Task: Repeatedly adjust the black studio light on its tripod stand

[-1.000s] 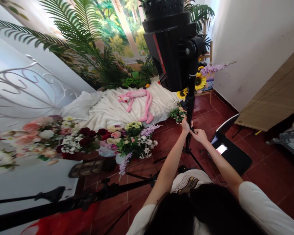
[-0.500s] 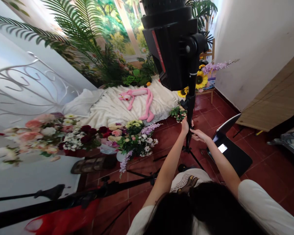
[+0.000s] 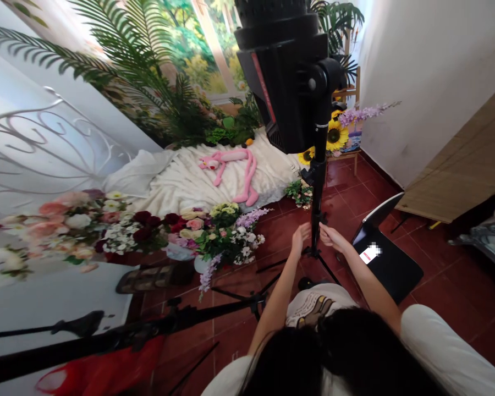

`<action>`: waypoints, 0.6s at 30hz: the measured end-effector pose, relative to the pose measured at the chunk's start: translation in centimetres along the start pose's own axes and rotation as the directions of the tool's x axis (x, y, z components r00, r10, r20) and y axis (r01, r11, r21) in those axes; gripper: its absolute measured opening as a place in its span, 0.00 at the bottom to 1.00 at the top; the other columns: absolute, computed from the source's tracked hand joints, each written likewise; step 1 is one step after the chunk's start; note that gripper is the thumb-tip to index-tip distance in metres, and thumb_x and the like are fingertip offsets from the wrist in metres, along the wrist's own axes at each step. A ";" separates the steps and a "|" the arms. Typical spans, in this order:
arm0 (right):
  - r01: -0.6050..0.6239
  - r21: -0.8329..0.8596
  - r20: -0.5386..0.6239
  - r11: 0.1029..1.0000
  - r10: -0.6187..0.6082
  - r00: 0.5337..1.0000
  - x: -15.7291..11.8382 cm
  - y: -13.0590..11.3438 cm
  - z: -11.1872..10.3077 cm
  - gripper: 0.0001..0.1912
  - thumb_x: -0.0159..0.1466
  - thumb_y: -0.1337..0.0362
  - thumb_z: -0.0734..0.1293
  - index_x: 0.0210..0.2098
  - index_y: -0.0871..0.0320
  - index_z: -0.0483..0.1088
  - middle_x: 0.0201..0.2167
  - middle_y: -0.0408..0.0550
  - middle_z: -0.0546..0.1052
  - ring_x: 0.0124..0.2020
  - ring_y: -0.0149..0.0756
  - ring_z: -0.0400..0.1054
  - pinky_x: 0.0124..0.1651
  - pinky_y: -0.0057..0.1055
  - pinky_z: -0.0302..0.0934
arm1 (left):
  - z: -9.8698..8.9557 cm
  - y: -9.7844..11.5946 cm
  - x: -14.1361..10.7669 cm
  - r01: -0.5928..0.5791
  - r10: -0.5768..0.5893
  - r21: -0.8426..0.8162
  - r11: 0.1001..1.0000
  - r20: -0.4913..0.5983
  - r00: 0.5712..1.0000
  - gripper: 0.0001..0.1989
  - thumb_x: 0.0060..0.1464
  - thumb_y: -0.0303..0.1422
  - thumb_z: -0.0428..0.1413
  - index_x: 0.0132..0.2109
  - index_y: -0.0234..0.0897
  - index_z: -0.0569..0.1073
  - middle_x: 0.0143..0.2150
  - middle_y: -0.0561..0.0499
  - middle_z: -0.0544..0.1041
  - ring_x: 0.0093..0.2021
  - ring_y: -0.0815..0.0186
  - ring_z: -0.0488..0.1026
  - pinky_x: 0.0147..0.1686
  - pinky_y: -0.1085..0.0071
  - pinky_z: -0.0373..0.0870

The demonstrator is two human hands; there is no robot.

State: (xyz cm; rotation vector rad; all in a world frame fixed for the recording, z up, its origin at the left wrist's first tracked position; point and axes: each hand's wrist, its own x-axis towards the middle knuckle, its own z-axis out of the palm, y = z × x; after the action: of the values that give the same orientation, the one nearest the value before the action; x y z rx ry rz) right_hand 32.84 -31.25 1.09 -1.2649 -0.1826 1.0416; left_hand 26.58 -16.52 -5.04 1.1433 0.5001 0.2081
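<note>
Left hand and right hand, light stand between
left fingers loosely open, holding nothing; right ones curled beside it; can't tell if they're gripping

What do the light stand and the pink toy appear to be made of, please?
The light stand: probably metal, black-coated; its slim tube has a shiny silvery collar.
The pink toy: likely plush fabric, matte, judging by its limply bent limbs.
</note>
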 end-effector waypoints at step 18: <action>-0.121 -0.371 0.329 0.921 0.252 0.910 7.6 3.7 9.4 0.29 0.51 0.39 0.70 0.25 0.54 0.54 0.16 0.30 0.52 0.15 0.21 0.39 0.18 0.22 0.32 | -27.2 -1.8 -25.0 0.008 -0.039 -0.039 0.999 -0.932 0.361 0.19 0.58 0.42 0.45 0.50 0.37 0.69 0.51 0.41 0.78 0.48 0.59 0.78 0.53 0.54 0.70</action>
State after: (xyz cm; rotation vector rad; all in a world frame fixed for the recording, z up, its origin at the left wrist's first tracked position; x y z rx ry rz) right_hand 29.07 -19.52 -1.84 -1.4063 -0.5634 1.4643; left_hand -8.45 -5.18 -8.53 0.8813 1.5549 0.8878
